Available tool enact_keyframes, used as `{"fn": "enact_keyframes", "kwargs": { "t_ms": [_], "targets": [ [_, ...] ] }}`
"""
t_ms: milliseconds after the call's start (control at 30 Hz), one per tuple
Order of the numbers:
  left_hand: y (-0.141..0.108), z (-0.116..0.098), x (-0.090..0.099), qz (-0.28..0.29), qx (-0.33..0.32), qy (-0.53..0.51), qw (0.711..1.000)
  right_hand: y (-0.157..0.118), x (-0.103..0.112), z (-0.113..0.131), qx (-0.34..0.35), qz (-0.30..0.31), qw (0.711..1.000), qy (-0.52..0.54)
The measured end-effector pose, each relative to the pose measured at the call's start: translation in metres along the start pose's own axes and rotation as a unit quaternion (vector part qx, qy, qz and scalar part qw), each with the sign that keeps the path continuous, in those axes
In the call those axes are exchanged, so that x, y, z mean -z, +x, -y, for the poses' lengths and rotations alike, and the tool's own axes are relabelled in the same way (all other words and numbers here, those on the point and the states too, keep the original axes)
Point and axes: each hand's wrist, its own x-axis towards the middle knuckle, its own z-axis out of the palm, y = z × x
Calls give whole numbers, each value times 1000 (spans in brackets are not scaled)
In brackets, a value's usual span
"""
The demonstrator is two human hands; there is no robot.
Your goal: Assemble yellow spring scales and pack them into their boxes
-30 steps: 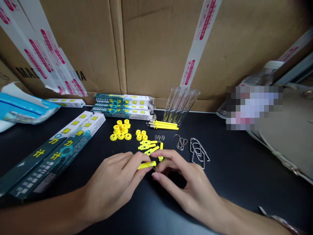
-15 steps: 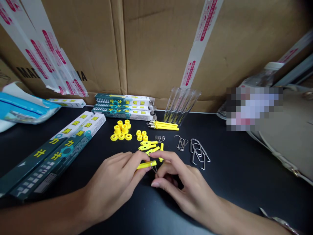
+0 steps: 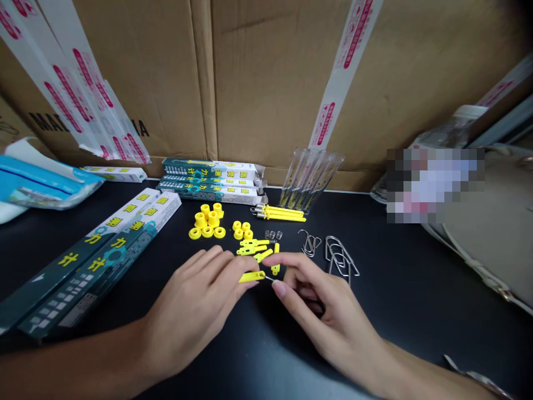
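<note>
My left hand (image 3: 200, 303) pinches a yellow plastic rod (image 3: 250, 276), whose holed end sticks out past the fingertips. A thin metal hook (image 3: 269, 278) meets that end, apparently passing through the hole. My right hand (image 3: 328, 311) grips the hook between thumb and forefinger, hiding most of it. Just beyond the hands lie several flat yellow plastic pieces (image 3: 252, 250) and a yellow piece standing lengthwise (image 3: 276, 259). Small springs (image 3: 273, 235) sit behind them. To the right are small S-shaped hooks (image 3: 309, 243) and larger bent metal hooks (image 3: 339, 256).
Yellow caps (image 3: 207, 220) and small yellow rings (image 3: 242, 230) stand behind my left hand. Farther back are yellow rods with springs (image 3: 283, 213), clear tubes (image 3: 310, 178) and stacked boxes (image 3: 212, 182). Long boxes (image 3: 95, 255) lie left; a bag (image 3: 487, 222) and bottle (image 3: 447, 130) stand right.
The hook has swung from hanging below the rod to pointing right from its end. My right thumb has risen closer to the forefinger, and the rod's end has tipped slightly.
</note>
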Motion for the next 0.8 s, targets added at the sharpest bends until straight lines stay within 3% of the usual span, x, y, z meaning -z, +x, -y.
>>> {"fn": "enact_keyframes", "kwargs": {
  "t_ms": [267,433,600,700,800],
  "targets": [
    [-3,1,3,17,0,-32,999,4,1,-1,-13,-8,997,-71],
    [-4,0,3,-12,-7,-4,1000,5,1,-4,-36,-19,999,-31],
    [-4,-3,6,-66,-15,36,997,7,4,-3,-120,-59,991,23],
    [-6,-5,12,-126,-43,-27,991,10,8,-1,-164,-95,981,33],
    [-7,-6,15,-101,-73,-119,985,13,11,0,-187,-111,973,75]
  ]
}}
